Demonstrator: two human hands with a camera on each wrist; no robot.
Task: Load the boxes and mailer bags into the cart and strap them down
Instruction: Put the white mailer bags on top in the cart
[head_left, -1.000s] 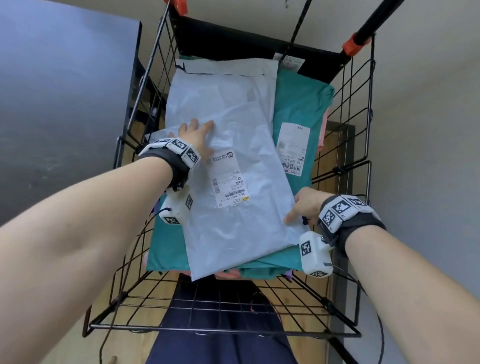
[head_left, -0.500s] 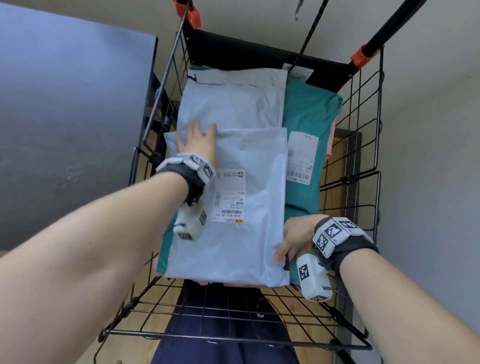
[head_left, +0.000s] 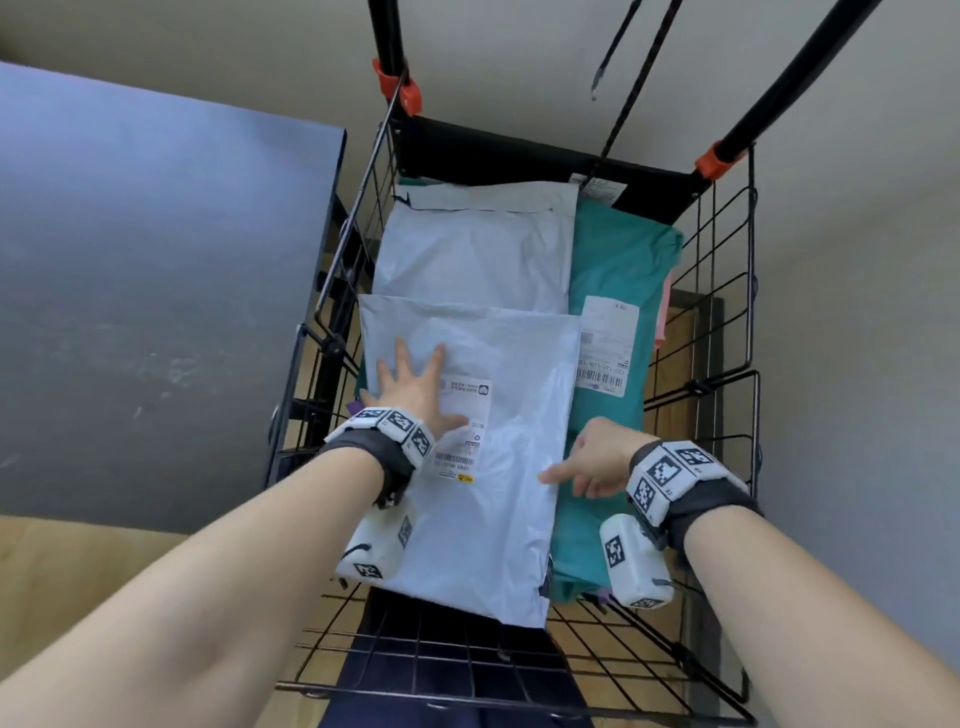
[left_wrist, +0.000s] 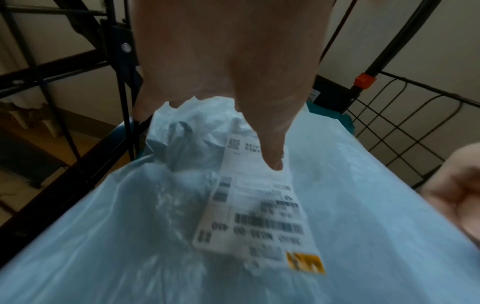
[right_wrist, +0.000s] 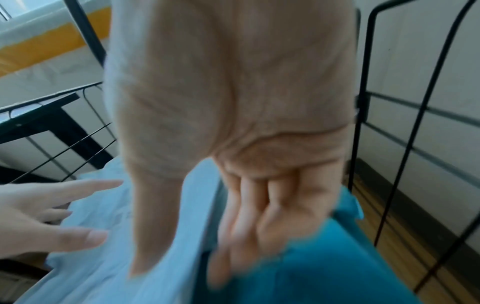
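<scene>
Now left hand (head_left: 415, 387) lies flat on mailer (head_left: 498, 467); right hand (head_left: 597, 460) seemingly curled

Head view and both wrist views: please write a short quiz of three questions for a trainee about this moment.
1. True or false: the left hand lies flat with spread fingers on the top white mailer bag.
2. What colour is the bag under the white ones, at the right side of the wire cart?
   A. pink
   B. teal
   C. black
3. Fill in: the left thumb touches the bag's shipping ____.

Key: 1 true; 2 B; 3 label.
</scene>
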